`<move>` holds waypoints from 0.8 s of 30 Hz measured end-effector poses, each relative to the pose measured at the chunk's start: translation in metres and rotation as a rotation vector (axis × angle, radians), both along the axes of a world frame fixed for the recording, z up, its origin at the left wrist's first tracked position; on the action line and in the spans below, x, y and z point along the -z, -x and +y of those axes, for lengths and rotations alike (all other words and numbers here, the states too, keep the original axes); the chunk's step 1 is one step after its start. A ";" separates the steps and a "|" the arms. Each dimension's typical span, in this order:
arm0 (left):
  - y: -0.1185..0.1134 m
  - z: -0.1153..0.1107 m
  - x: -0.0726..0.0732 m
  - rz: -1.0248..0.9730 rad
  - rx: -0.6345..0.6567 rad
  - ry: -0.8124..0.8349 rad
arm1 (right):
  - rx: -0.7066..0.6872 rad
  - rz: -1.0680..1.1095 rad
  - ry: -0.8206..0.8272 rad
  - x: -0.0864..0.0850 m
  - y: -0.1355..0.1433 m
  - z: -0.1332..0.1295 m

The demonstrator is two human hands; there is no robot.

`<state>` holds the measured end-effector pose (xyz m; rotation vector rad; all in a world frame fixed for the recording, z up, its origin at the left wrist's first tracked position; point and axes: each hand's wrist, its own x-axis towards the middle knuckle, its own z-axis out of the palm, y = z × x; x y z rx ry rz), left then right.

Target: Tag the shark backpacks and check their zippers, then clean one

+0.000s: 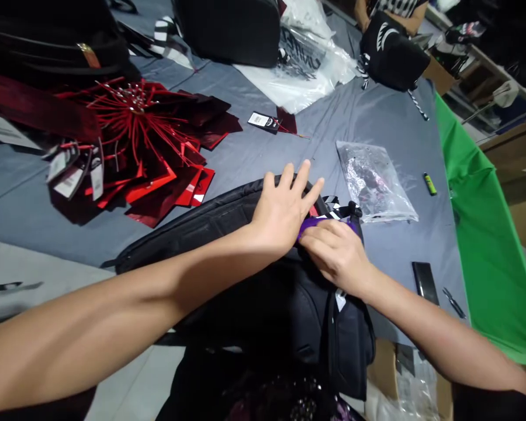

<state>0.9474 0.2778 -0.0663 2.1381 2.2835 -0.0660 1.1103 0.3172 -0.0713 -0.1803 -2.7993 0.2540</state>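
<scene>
A black backpack (254, 310) lies on its side along the near edge of the grey-covered table. My left hand (284, 213) rests on its upper part with the fingers stretched out and spread, holding nothing. Just to the right, my right hand (335, 251) has its fingers curled together on a purple cloth (309, 225) at the bag's top end. Part of that cloth is hidden under the fingers. Black-and-white striped straps (333, 204) stick out beyond it. A small white tag (341, 300) hangs on the bag below my right hand.
A fan of red tags (158, 169) spreads at left, beside black bags. A loose tag (263, 121), clear plastic packet (374, 181), lighter (430, 184), black phone-like slab (425, 282) and small snips (454, 302) lie around. Green cloth (486, 234) borders the right; another person handles a black bag (392, 52).
</scene>
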 end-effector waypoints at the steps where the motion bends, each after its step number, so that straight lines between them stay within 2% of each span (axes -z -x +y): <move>1: 0.000 0.001 0.000 -0.002 -0.006 0.017 | -0.020 -0.141 0.040 -0.001 0.006 0.000; 4: 0.001 0.004 0.000 -0.027 0.002 0.047 | -0.049 -0.470 0.094 -0.010 0.015 0.002; 6: 0.002 0.006 0.001 -0.058 0.003 0.047 | -0.081 -0.552 0.064 -0.015 0.017 0.004; 9: 0.003 0.008 0.005 -0.075 0.001 0.042 | -0.128 -0.575 -0.013 -0.013 0.019 0.007; 13: 0.003 0.010 0.009 -0.056 -0.007 0.040 | -0.087 -0.666 -0.094 -0.006 0.024 0.009; 16: 0.003 0.010 0.011 -0.069 -0.006 0.036 | -0.075 -0.710 -0.071 -0.006 0.026 0.010; 20: 0.004 0.012 0.015 -0.141 -0.028 0.012 | -0.116 -0.569 -0.020 -0.005 0.022 0.013; 24: 0.005 0.013 0.016 -0.179 -0.036 0.019 | -0.055 -0.591 0.013 -0.002 0.018 0.015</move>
